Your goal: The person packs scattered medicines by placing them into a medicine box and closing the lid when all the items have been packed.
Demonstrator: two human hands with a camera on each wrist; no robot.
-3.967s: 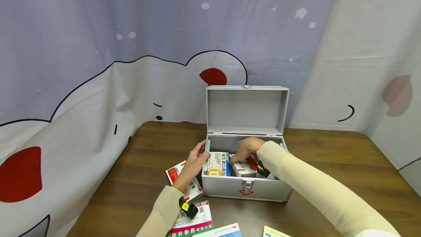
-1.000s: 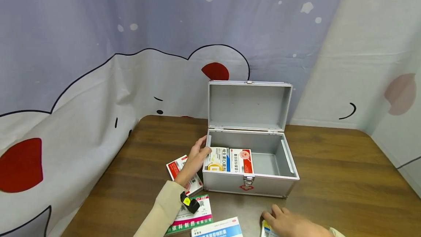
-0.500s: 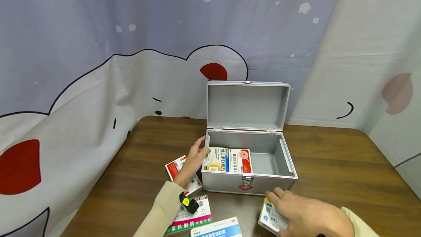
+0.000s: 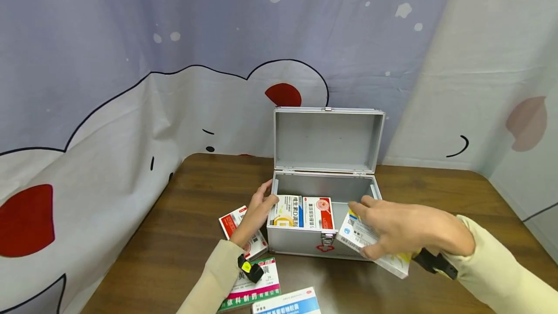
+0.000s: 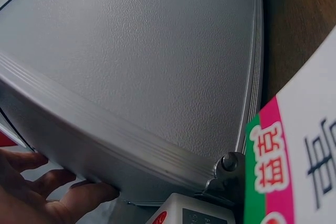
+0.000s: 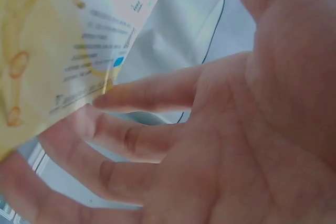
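My left hand (image 4: 257,212) grips the left wall of an open silver first-aid case (image 4: 296,242), thumb at the rim. In the left wrist view its fingers (image 5: 89,198) lie along the case's side. Pinched in my right hand (image 4: 401,227) is a white and yellow medicine box (image 4: 357,234), tilted, overlapping the case's front right rim. The right wrist view shows that box's yellow printed face (image 6: 47,51), with fingertips along its edge. Inside the case, a vitamin D box (image 4: 287,211) and a red and white medicine box (image 4: 318,212) stand side by side at the left.
A red and white box (image 4: 257,247) lies partly under my left forearm. In front are a green and pink medicine box (image 4: 261,285) and a blue and white one (image 4: 289,303). The case's raised lid (image 4: 329,142) stands before a printed curtain (image 4: 218,115).
My right hand has left the case's inside, picked the yellow and white box off the table's front and raised it to the rim. The red and white box stays inside. My left hand holds its place.
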